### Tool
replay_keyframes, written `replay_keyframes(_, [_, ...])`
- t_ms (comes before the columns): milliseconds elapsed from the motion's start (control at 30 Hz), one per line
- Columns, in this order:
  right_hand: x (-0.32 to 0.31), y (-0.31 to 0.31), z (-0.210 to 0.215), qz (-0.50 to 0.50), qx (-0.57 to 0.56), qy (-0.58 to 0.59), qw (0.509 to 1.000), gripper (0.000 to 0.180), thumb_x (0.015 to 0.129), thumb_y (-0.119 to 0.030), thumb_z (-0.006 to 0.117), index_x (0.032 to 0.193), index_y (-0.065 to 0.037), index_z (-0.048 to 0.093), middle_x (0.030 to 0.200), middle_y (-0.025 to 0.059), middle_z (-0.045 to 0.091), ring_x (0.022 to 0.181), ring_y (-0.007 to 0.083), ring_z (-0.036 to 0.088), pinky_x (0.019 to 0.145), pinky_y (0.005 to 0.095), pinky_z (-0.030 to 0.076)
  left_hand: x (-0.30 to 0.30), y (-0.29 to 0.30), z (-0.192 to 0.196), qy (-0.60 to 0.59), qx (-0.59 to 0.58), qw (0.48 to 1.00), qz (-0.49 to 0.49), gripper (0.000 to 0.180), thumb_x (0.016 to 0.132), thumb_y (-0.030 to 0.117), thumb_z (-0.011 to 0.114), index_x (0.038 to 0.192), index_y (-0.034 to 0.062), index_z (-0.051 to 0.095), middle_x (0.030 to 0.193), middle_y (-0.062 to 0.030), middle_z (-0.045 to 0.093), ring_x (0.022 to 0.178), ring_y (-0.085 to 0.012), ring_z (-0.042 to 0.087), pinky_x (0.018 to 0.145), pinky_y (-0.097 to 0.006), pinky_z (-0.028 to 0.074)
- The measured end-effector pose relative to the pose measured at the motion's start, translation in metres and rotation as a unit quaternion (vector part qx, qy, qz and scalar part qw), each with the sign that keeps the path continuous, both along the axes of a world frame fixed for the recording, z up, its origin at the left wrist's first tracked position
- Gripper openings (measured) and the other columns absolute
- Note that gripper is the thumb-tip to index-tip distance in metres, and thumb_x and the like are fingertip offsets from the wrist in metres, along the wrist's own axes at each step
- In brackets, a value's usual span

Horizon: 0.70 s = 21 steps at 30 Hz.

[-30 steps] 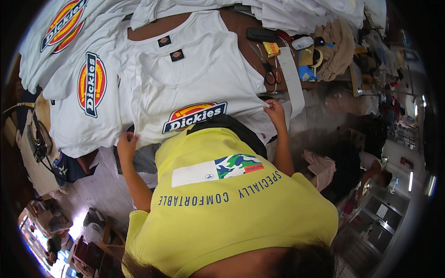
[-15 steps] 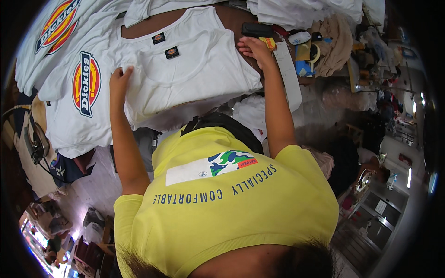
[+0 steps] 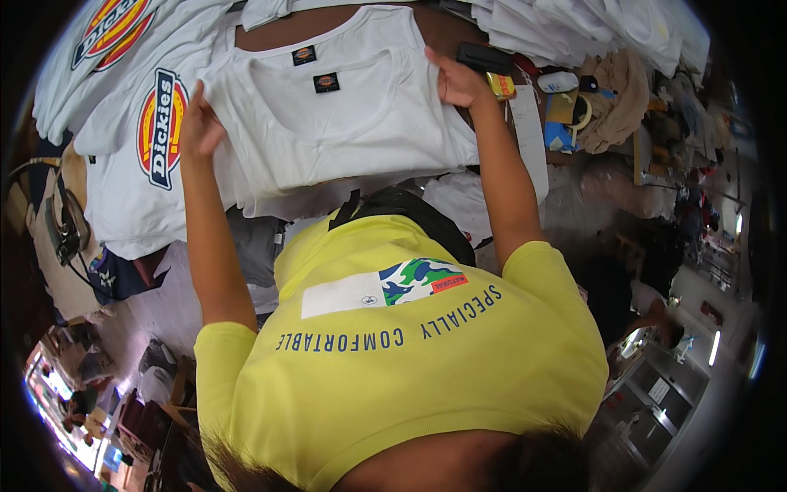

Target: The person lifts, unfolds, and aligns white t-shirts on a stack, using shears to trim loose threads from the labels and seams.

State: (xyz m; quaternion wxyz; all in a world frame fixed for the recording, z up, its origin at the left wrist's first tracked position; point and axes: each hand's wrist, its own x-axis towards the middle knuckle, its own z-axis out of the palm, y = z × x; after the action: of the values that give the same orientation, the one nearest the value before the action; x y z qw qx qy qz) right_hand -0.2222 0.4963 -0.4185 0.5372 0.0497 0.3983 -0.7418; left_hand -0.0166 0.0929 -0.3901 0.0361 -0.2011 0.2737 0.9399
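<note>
A white scoop-neck top [image 3: 352, 131] with a small dark neck label lies before me, over another white top [image 3: 361, 37] of similar cut. At its left edge is my left hand [image 3: 200, 127], with the index finger stretched up and the thumb apart from it. My right hand [image 3: 461, 84] grips the front top's right edge; some of its fingers are hidden by cloth. Left of my left hand lies a white garment [image 3: 115, 205] with a large red, yellow and dark-blue printed emblem.
White garments [image 3: 557, 29] are heaped at the back right. A black case [image 3: 484, 57], a yellow packet [image 3: 501, 86], a tape roll [image 3: 580, 113] and beige cloth [image 3: 619, 90] lie right of my right hand. An iron-like tool [image 3: 64, 230] with a cord is at far left.
My right hand has come onto the top's right edge. My left hand has moved slightly left and its fingers have spread. The front top's neckline now looks wider and flatter.
</note>
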Motion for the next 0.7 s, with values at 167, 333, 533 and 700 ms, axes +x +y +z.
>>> replay_keyframes(167, [-0.062, -0.025, -0.023, -0.073, 0.033, -0.033, 0.996, 0.050, 0.083, -0.036, 0.056, 0.108, 0.008, 0.053, 0.106, 0.0177, 0.059, 0.100, 0.0275, 0.057, 0.092, 0.0393, 0.041, -0.038, -0.041, -0.032, -0.028, -0.006, 0.999, 0.042, 0.038, 0.088, 0.025, 0.052, 0.111, -0.0048, 0.048, 0.106, -0.0170, 0.058, 0.103, -0.0262, 0.055, 0.093, -0.039, 0.041])
replay_keyframes(333, [-0.068, -0.025, -0.022, 0.001, -0.015, -0.083, 0.996, 0.055, 0.082, -0.036, 0.058, 0.109, 0.011, 0.051, 0.110, 0.0207, 0.056, 0.101, 0.0299, 0.055, 0.094, 0.0402, 0.039, -0.040, -0.054, -0.041, -0.016, 0.030, 0.999, -0.021, 0.044, 0.088, 0.030, 0.051, 0.112, -0.0069, 0.046, 0.109, -0.0190, 0.057, 0.103, -0.0268, 0.055, 0.096, -0.039, 0.039])
replay_keyframes(533, [-0.066, -0.040, 0.003, -0.105, 0.037, 0.024, 0.994, 0.054, 0.082, -0.036, 0.059, 0.109, 0.010, 0.051, 0.109, 0.0200, 0.057, 0.101, 0.0301, 0.056, 0.095, 0.0397, 0.039, -0.050, -0.053, -0.016, 0.061, 0.010, 0.997, -0.038, 0.055, 0.087, 0.038, 0.050, 0.115, -0.0094, 0.044, 0.113, -0.0196, 0.054, 0.106, -0.0264, 0.053, 0.097, -0.038, 0.037])
replay_keyframes(700, [-0.074, -0.049, 0.000, -0.067, 0.099, 0.075, 0.990, 0.056, 0.081, -0.039, 0.059, 0.111, 0.008, 0.050, 0.110, 0.0183, 0.056, 0.103, 0.0266, 0.055, 0.093, 0.0392, 0.040, -0.076, -0.062, -0.046, -0.078, -0.133, 0.987, -0.034, 0.042, 0.086, 0.028, 0.055, 0.106, -0.0081, 0.049, 0.104, -0.0162, 0.058, 0.099, -0.0248, 0.056, 0.094, -0.038, 0.040])
